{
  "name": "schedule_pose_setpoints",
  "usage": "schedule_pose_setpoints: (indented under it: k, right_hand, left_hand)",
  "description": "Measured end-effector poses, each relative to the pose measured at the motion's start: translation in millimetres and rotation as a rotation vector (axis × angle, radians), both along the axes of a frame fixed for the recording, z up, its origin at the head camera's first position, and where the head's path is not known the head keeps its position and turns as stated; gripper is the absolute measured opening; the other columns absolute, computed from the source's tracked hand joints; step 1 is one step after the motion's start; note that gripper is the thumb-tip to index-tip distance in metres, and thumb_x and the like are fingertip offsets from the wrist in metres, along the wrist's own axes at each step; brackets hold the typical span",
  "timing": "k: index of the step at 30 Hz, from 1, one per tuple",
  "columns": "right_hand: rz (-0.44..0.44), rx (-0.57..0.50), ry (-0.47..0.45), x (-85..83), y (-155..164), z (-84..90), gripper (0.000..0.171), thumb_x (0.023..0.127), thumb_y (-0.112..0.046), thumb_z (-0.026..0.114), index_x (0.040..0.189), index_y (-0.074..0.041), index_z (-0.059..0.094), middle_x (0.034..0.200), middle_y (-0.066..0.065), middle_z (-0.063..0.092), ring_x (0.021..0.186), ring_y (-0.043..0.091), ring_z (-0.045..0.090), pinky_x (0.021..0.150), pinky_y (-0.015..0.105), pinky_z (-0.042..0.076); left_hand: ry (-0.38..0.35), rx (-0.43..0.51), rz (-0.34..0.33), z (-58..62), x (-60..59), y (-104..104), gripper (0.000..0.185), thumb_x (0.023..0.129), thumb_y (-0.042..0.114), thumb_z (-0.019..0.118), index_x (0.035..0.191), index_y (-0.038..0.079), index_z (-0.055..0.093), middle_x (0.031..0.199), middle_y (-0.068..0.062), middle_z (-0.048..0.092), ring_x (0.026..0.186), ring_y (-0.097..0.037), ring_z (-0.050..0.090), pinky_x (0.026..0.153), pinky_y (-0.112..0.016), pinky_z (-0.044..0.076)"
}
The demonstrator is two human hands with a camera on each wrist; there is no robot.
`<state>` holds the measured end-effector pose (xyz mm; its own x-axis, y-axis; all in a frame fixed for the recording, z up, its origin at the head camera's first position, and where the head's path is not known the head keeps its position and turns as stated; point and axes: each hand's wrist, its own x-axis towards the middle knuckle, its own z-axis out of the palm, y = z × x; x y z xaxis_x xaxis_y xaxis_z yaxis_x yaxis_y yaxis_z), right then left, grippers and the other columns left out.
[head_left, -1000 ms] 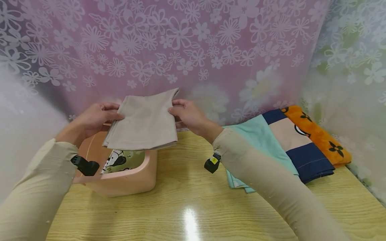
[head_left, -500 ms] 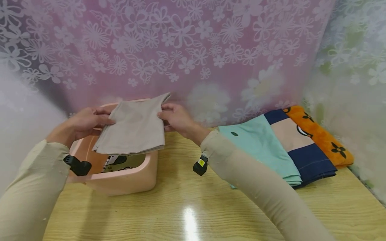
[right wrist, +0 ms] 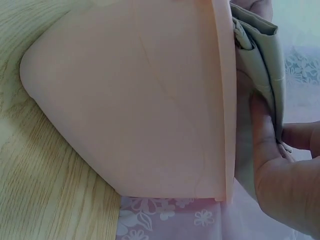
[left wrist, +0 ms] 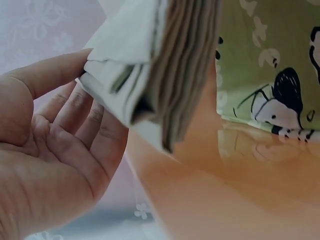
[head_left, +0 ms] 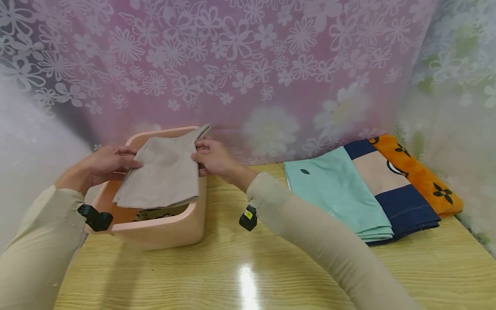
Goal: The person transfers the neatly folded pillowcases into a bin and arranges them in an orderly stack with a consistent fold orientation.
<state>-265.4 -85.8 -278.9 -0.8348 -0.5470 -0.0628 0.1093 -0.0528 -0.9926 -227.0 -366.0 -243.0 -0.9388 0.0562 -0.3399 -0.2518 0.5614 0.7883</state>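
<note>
A patterned cloth (head_left: pixel 160 214) is contained in the pink tub (head_left: pixel 162 232), above which a folded beige cloth (head_left: pixel 160 176) is pinched at its edges by the left hand (head_left: pixel 104 163) and right hand (head_left: pixel 211 157).

The folded cloth (head_left: pixel 159 176) is plain grey-beige, its layered edges showing paler, almost white, in the left wrist view. It sits over a peach-pink plastic bin (head_left: pixel 162 232). Inside the bin lies an olive-green fabric (left wrist: pixel 265 65) printed with black-and-white cartoon figures. At 3 o'clock from the bin lie 3 more cloths: a plain mint-green one (head_left: pixel 337 193), one in navy and beige bands (head_left: pixel 391 189), and an orange one (head_left: pixel 422 176) with black flower motifs. The table (head_left: pixel 248 267) is pale yellow wood grain. At 12 o'clock hangs a pink curtain (head_left: pixel 232 64) with white flowers. Both sleeves (head_left: pixel 317 232) are cream.
</note>
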Motion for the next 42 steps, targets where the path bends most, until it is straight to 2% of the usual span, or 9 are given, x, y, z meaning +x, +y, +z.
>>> schedule_pose_setpoints:
  k: [6, 11, 16, 20, 25, 31, 36, 42]
  right_hand:
    - [-0.013, 0.062, 0.04, 3.7, -9, -3.3, 0.035, 0.097, -0.004, 0.053, 0.132, -0.001, 0.051, 0.117, 0.014, 0.064, 0.095, 0.022, 0.066, 0.075, 0.033, 0.056]
    - [-0.015, 0.093, 0.102, 7.0, -15, -3.6, 0.038, 0.098, -0.005, 0.053, 0.136, -0.001, 0.048, 0.121, 0.016, 0.062, 0.099, 0.024, 0.065, 0.075, 0.033, 0.055]
    - [-0.016, 0.212, 0.251, 8.7, -20, -3.1, 0.039, 0.099, -0.009, 0.052, 0.137, -0.002, 0.047, 0.123, 0.014, 0.061, 0.105, 0.021, 0.062, 0.078, 0.027, 0.053]
    - [-0.045, 0.347, 0.383, 8.6, -24, -5.1, 0.038, 0.1, -0.013, 0.051, 0.136, -0.003, 0.048, 0.124, 0.011, 0.062, 0.109, 0.017, 0.06, 0.083, 0.024, 0.051]
    - [-0.092, 0.472, 0.473, 10.1, -27, -6.5, 0.04, 0.1, -0.016, 0.05, 0.138, -0.004, 0.048, 0.127, 0.007, 0.06, 0.113, 0.014, 0.057, 0.09, 0.024, 0.047]
    - [-0.12, 0.504, 0.489, 11.0, -29, -6.2, 0.039, 0.1, -0.016, 0.051, 0.137, -0.004, 0.05, 0.126, 0.008, 0.061, 0.113, 0.015, 0.057, 0.09, 0.024, 0.047]
    - [-0.121, 0.506, 0.471, 11.2, -29, -5.8, 0.039, 0.099, -0.016, 0.051, 0.137, -0.005, 0.051, 0.126, 0.008, 0.061, 0.112, 0.015, 0.058, 0.088, 0.023, 0.048]
    - [-0.109, 0.522, 0.499, 10.7, -30, -7.1, 0.039, 0.1, -0.017, 0.05, 0.138, -0.005, 0.051, 0.125, 0.007, 0.062, 0.11, 0.014, 0.059, 0.084, 0.02, 0.048]
  left_hand:
    - [0.006, -0.021, -0.01, -7.5, 1.7, -13, 0.059, 0.094, 0.025, 0.062, 0.138, -0.005, 0.035, 0.104, -0.003, 0.059, 0.089, -0.018, 0.062, 0.08, -0.034, 0.054]
    - [-0.001, -0.04, -0.001, -7.7, 2.9, -21, 0.062, 0.093, 0.028, 0.063, 0.138, -0.004, 0.034, 0.101, 0.0, 0.061, 0.088, -0.018, 0.062, 0.08, -0.034, 0.054]
    - [-0.019, 0.02, 0.025, -6.6, 3.0, -25, 0.055, 0.093, 0.023, 0.065, 0.132, -0.004, 0.037, 0.095, 0.003, 0.062, 0.085, -0.015, 0.063, 0.077, -0.033, 0.054]
    - [-0.02, 0.06, 0.034, -8.1, 3.2, -26, 0.046, 0.093, 0.018, 0.065, 0.126, -0.004, 0.042, 0.093, 0.003, 0.063, 0.083, -0.015, 0.064, 0.076, -0.034, 0.055]
    - [-0.023, 0.054, 0.025, -9.2, 1.6, -24, 0.048, 0.093, 0.016, 0.063, 0.129, -0.005, 0.04, 0.093, 0.003, 0.062, 0.082, -0.014, 0.063, 0.075, -0.033, 0.055]
    - [-0.03, 0.026, 0.017, -8.8, -0.3, -21, 0.05, 0.094, 0.016, 0.062, 0.131, -0.006, 0.037, 0.093, 0.003, 0.062, 0.081, -0.014, 0.063, 0.074, -0.033, 0.055]
    - [-0.037, 0.031, 0.03, -10.5, -0.9, -21, 0.047, 0.093, 0.016, 0.063, 0.128, -0.005, 0.04, 0.091, 0.004, 0.063, 0.079, -0.014, 0.063, 0.074, -0.032, 0.055]
    - [-0.04, 0.028, 0.036, -12.5, -1.4, -23, 0.048, 0.093, 0.017, 0.064, 0.128, -0.004, 0.039, 0.091, 0.005, 0.062, 0.08, -0.013, 0.063, 0.074, -0.031, 0.055]
